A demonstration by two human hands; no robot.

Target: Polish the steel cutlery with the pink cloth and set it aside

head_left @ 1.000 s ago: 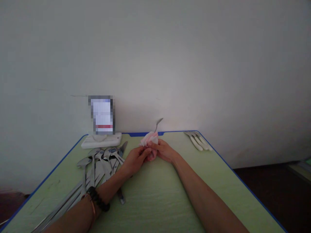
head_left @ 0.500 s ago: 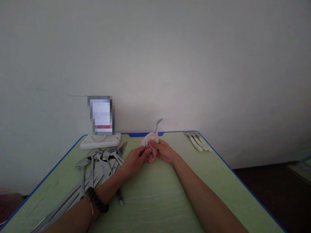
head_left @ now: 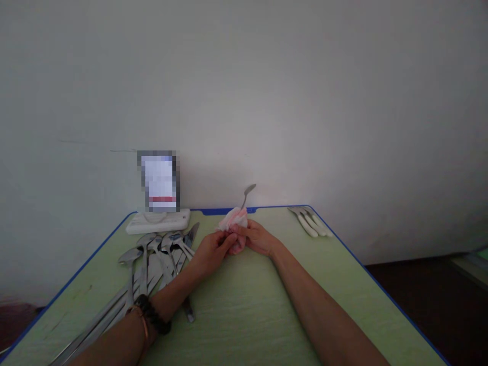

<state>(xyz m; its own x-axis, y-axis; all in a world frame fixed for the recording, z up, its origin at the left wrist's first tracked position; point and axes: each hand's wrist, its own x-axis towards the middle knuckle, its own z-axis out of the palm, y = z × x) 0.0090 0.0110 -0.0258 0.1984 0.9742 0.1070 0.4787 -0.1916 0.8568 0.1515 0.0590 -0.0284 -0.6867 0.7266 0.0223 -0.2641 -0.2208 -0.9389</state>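
Note:
Both my hands meet near the far middle of the green table. My right hand is closed around a crumpled pink-white cloth that wraps a metal spoon; the spoon's bowl sticks up above the cloth. My left hand is closed too, pinching the lower end of the spoon or cloth; I cannot tell which. A dark bead bracelet sits on my left wrist.
A pile of several metal spoons and knives lies at the left. Some white-handled utensils lie at the far right corner. A white stand with a blurred card stands at the back left against the wall.
The spoon's bowl has risen slightly above the cloth as my hands shifted a little. Nothing else has moved.

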